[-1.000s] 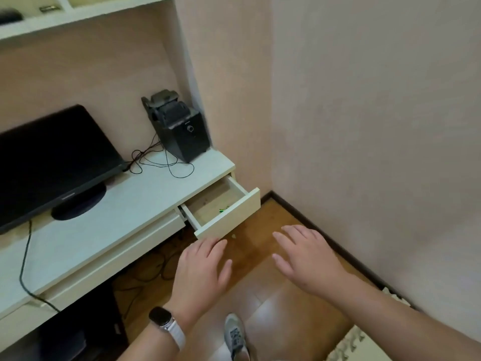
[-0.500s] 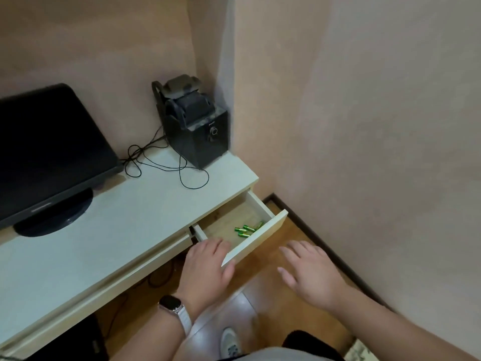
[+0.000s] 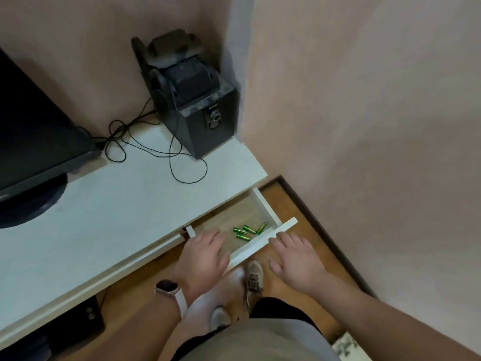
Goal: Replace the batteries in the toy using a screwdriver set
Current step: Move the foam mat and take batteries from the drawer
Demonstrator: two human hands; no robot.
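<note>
batteries lie in the open drawer between both hands.

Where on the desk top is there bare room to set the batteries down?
The white desk top is bare between the monitor stand and the open drawer. Nearer the speaker, looped cables crowd it. The batteries lie in that drawer.

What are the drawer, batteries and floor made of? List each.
Drawer: white-coated board, matte, likely laminate; the bottom shows pale wood grain.
Batteries: presumably metal cells in glossy green wrap.
Floor: brown wood or laminate, with a soft sheen and grain.
</note>
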